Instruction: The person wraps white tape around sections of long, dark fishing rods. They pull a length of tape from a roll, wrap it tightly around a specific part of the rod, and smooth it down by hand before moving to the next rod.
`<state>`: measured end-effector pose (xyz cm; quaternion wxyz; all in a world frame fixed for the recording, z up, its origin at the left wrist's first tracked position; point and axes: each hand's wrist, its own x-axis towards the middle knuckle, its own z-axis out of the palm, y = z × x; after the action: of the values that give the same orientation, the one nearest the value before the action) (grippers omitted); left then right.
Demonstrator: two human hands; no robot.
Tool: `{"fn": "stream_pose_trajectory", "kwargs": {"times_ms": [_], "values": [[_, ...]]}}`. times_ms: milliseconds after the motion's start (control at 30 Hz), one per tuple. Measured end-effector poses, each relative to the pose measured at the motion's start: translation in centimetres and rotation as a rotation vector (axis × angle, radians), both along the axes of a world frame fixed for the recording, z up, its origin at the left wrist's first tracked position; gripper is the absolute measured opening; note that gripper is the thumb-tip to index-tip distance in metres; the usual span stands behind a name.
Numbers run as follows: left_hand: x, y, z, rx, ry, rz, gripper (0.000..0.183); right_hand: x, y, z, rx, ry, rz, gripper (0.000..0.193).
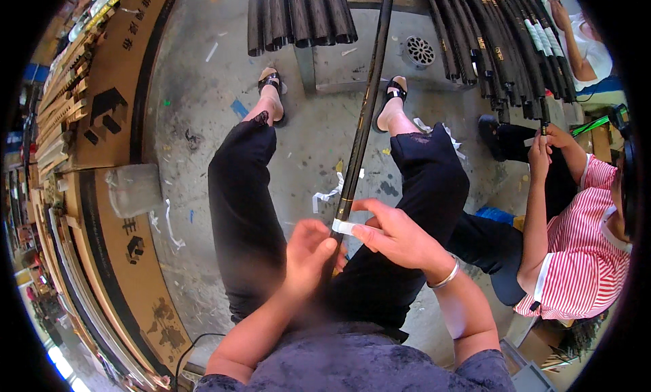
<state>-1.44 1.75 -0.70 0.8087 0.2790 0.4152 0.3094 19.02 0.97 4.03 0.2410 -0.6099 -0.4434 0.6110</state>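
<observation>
A long black rod (363, 128) with gold markings runs from the top of the view down between my legs. My left hand (310, 255) is closed around its lower part, thumb lying along it. A white strip of tape (344, 227) goes across the rod just above that thumb. My right hand (401, 236) pinches the tape's right end between thumb and fingers, beside the rod. The rod's lower end is hidden by my left hand and dark clothing.
Bundled black tubes (298, 16) lie ahead, with more black rods (505, 39) at upper right. A co-worker in a striped shirt (576, 270) sits close on my right, handling a rod. Large cardboard boxes (112, 114) line the left. Tape scraps (329, 192) litter the floor.
</observation>
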Motion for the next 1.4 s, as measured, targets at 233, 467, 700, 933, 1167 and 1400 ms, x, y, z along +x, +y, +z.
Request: {"fn": "stream_pose_trajectory", "kwargs": {"times_ms": [233, 467, 700, 933, 1167, 1400], "values": [[-0.1, 0.2, -0.2, -0.008, -0.059, -0.017, 0.042, -0.1, 0.2, -0.5, 0.027, 0.021, 0.008, 0.046], [-0.2, 0.3, -0.9, -0.018, -0.095, -0.027, 0.042, -0.3, 0.4, -1.0, 0.014, 0.066, 0.009, 0.049], [0.0, 0.5, -0.5, -0.046, -0.135, -0.029, 0.042, -0.6, 0.6, -1.6, 0.015, 0.141, -0.023, 0.041], [-0.3, 0.8, -0.5, -0.033, -0.145, -0.047, 0.044, -1.2, 0.9, -2.2, 0.025, 0.198, -0.025, 0.032], [-0.4, 1.4, 0.2, -0.065, -0.116, -0.099, 0.052, -2.2, 1.1, -2.1, -0.03, 0.269, -0.133, 0.03], [-0.2, -0.9, 0.9, 0.277, 0.314, -0.225, 0.053, -1.5, 1.1, -1.5, 0.088, 0.103, -0.107, 0.026]]}}
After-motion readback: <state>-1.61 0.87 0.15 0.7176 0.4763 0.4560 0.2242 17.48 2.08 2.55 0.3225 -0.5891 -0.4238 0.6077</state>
